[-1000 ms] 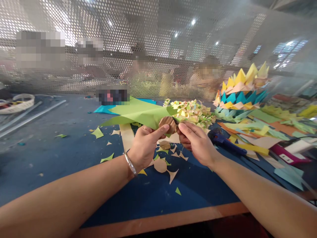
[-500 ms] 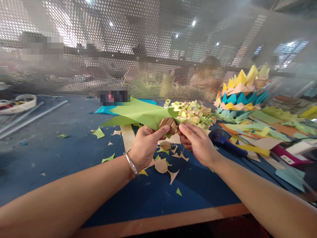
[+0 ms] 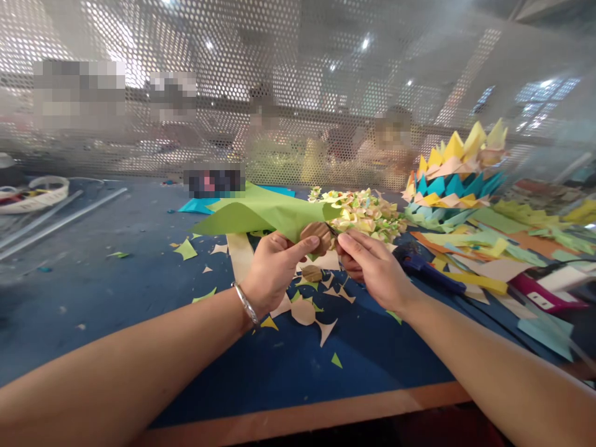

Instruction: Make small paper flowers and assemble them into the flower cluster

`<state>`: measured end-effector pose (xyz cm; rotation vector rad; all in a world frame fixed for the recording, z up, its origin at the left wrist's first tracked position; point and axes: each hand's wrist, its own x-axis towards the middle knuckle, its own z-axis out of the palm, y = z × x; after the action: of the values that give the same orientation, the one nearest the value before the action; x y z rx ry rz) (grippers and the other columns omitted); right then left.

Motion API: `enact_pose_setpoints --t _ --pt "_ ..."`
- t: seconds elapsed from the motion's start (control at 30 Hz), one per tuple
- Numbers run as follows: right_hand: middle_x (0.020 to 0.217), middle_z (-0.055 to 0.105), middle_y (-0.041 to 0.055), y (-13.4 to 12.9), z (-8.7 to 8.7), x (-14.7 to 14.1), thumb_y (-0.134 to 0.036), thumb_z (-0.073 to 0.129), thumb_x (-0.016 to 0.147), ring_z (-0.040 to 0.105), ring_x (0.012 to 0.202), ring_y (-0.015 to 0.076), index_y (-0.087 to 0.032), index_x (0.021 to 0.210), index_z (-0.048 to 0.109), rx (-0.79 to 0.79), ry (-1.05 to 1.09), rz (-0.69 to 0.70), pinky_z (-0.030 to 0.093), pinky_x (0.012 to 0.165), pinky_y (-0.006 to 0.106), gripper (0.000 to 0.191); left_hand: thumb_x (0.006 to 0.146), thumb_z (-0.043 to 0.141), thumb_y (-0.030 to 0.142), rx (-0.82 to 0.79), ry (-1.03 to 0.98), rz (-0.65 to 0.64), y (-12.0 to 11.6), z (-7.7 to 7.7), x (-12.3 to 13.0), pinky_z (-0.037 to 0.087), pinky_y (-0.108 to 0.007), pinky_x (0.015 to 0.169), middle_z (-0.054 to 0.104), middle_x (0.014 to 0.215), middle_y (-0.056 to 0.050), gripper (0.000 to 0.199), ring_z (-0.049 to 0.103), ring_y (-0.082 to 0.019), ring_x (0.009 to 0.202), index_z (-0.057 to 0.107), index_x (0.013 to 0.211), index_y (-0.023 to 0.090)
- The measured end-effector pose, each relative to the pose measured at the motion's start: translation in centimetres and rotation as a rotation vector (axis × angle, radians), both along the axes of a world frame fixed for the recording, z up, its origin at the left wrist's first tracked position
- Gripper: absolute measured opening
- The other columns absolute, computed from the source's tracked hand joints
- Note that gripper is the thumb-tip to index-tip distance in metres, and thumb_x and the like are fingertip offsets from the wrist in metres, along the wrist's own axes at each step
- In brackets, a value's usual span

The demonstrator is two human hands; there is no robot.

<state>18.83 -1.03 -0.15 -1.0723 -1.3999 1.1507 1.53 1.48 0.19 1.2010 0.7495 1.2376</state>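
My left hand [image 3: 274, 267], with a silver bangle at the wrist, pinches a round wooden disc [image 3: 313, 237] against a sheet of green paper [image 3: 261, 214]. The sheet spreads out to the left and away from me, above the table. Closed on a small pair of scissors [image 3: 332, 230], my right hand [image 3: 365, 264] is at the disc's right edge; only the dark blades show, and the handles are hidden in the fingers. Below the hands, a second wooden disc [image 3: 311, 273] lies among pale and green paper scraps [image 3: 303, 311].
Behind the hands is a heap of small cut paper pieces [image 3: 367, 211]. To the right are a blue glue gun [image 3: 426, 270], paper strips [image 3: 484, 248], a pink power strip [image 3: 544, 292] and a tiered paper model [image 3: 454, 177]. A white basket [image 3: 40, 195] stands far left, before a perforated screen [image 3: 288, 56].
The green paper has turned and flexed a little, and its left part hangs differently. The wooden disc has turned slightly with it. Both hands stay nearly in place.
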Motion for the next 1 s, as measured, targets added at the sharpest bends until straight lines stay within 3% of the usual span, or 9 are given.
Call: enact_pose_setpoints --t 0.33,0.53,1.0 --pt "0.058 0.020 -0.0076 -0.15 0.30 0.20 -0.052 0.057 0.093 0.016 0.048 0.0070 -0.020 0.073 0.047 -0.006 -0.023 0.037 0.010 0.043 0.024 0.039 0.074 0.075 0.020 0.006 -0.009 -0.048 0.27 0.20 -0.20 0.038 -0.027 0.060 0.069 0.068 -0.004 0.011 0.053 -0.011 0.060 0.072 0.067 0.013" --pt "0.058 0.022 -0.0074 -0.29 0.47 0.29 -0.052 0.058 0.092 0.018 0.049 0.0071 -0.020 0.073 0.048 -0.012 -0.035 0.022 0.011 0.044 0.024 0.039 0.079 0.072 0.019 0.065 -0.082 -0.174 0.25 0.27 -0.14 0.045 -0.030 0.077 0.071 0.074 -0.005 0.009 0.062 -0.015 0.075 0.073 0.072 0.012" --pt "0.059 0.021 -0.0073 -0.20 0.57 0.50 -0.051 0.057 0.093 0.017 0.049 0.0072 -0.020 0.072 0.048 -0.020 -0.070 0.031 0.010 0.043 0.024 0.039 0.078 0.075 0.017 0.084 -0.164 -0.174 0.50 -0.26 -0.12 0.047 -0.026 0.073 0.071 0.082 -0.004 0.017 0.060 -0.011 0.073 0.066 0.092 0.013"
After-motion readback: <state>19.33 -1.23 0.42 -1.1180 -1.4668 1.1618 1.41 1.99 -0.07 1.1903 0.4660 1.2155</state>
